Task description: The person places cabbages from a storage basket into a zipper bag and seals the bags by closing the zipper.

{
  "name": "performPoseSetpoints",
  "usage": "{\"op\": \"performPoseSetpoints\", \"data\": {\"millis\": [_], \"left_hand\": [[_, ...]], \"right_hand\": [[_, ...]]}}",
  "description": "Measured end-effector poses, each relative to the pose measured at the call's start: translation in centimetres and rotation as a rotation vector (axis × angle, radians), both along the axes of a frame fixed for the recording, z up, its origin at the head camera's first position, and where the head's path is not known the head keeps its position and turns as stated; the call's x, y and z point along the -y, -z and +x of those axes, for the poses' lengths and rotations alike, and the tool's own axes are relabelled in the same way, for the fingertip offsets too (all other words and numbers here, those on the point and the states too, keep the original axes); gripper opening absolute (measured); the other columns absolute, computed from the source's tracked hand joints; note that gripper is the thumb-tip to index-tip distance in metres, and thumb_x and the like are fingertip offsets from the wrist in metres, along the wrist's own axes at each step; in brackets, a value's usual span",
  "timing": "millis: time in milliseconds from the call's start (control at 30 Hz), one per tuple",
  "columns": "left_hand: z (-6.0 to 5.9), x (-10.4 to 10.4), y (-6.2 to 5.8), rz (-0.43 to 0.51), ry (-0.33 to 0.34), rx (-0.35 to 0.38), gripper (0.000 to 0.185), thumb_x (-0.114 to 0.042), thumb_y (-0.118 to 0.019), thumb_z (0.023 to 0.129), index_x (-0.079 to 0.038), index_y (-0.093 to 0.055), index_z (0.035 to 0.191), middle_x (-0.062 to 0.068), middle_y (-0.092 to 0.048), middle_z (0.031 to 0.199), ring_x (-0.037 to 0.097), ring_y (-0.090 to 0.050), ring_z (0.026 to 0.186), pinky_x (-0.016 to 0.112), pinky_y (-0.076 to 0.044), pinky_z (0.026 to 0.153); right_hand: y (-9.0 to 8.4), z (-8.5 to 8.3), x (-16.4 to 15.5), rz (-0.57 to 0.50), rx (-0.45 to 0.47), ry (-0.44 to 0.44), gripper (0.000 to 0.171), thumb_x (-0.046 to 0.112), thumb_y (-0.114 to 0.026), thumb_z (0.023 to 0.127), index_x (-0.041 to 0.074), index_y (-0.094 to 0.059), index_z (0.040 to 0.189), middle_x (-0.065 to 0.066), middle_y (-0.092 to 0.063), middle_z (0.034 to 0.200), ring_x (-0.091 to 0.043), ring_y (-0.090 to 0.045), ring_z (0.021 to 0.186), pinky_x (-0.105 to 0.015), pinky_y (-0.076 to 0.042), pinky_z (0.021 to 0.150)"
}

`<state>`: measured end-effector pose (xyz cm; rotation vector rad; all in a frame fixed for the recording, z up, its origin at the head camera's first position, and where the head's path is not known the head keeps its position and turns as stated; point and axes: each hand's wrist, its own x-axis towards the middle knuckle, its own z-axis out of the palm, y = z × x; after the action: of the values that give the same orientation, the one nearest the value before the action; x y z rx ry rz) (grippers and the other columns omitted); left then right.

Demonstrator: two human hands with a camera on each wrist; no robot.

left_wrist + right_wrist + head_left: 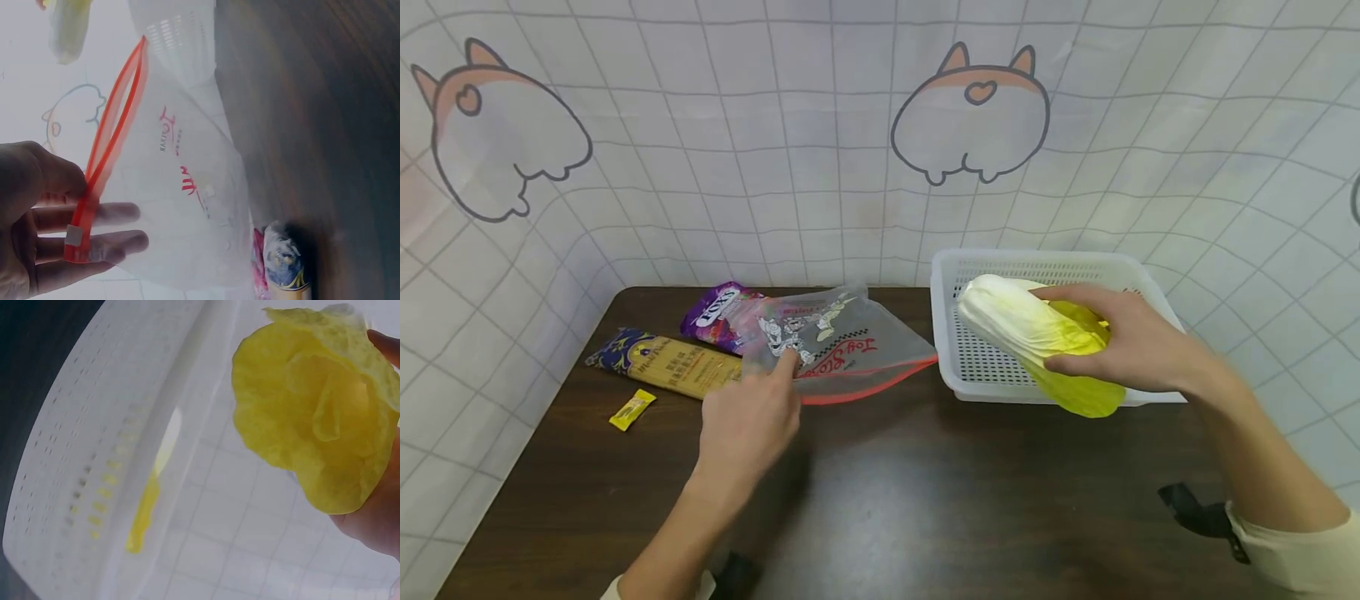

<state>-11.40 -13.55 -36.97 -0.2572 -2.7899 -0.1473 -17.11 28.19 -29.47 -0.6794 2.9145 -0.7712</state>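
My left hand [748,417] pinches a clear zip bag [887,325] near one end of its red zip edge, thumb on one side and fingers on the other. In the left wrist view the red-edged mouth of the bag [194,244] gapes slightly, with a white slider close to the fingers. My right hand [1127,342] grips a napa cabbage [1007,312] around its yellow leafy part, white base toward the left. The cabbage is held above a white perforated basket [943,333]. In the right wrist view its yellow leaves [269,394] face the camera.
Left of the bag lie a purple Fox's candy bag [711,317], a long pack of noodles [681,364] and a small yellow wrapped piece [632,410]. Another white-and-yellow piece [145,512] shows in the basket. A tiled-print curtain [820,158] surrounds the dark wooden table [880,517].
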Motion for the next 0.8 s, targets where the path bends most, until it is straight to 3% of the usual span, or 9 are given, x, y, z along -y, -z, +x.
{"op": "performPoseSetpoints", "data": {"millis": [200, 467, 800], "left_hand": [[-0.2, 0.3, -0.8, 0.054, -0.019, -0.062, 0.017, -0.015, -0.071, 0.088, -0.01, -0.058, 0.097, 0.01, -0.053, 0.055, 0.028, -0.045, 0.041, 0.042, -0.035, 0.035], [-0.3, 0.6, -1.9, 0.099, -0.044, -0.168, 0.012, -0.012, -0.068, 0.09, -0.008, -0.058, 0.095, 0.006, -0.045, 0.048, 0.022, -0.036, 0.039, 0.035, -0.028, 0.035], [-0.4, 0.1, -2.3, 0.093, 0.011, -0.293, 0.014, -0.011, -0.071, 0.09, -0.006, -0.058, 0.093, 0.0, -0.039, 0.048, 0.016, -0.027, 0.038, 0.03, -0.019, 0.037]], "right_hand": [[-0.2, 1.7, 1.8, -0.051, -0.002, -0.058, 0.071, 0.033, -0.087, 0.084, 0.04, -0.055, 0.147, 0.004, -0.068, 0.127, -0.019, -0.058, 0.102, -0.036, -0.052, 0.08], [0.7, 3.3, 4.6, -0.124, 0.071, -0.096, 0.07, 0.039, -0.083, 0.088, 0.044, -0.049, 0.149, 0.01, -0.06, 0.143, -0.019, -0.058, 0.114, -0.046, -0.051, 0.091], [1.8, 4.1, 7.9, -0.255, 0.107, -0.137, 0.068, 0.037, -0.086, 0.085, 0.045, -0.053, 0.144, 0.017, -0.066, 0.127, -0.011, -0.064, 0.107, -0.04, -0.056, 0.089]]}}
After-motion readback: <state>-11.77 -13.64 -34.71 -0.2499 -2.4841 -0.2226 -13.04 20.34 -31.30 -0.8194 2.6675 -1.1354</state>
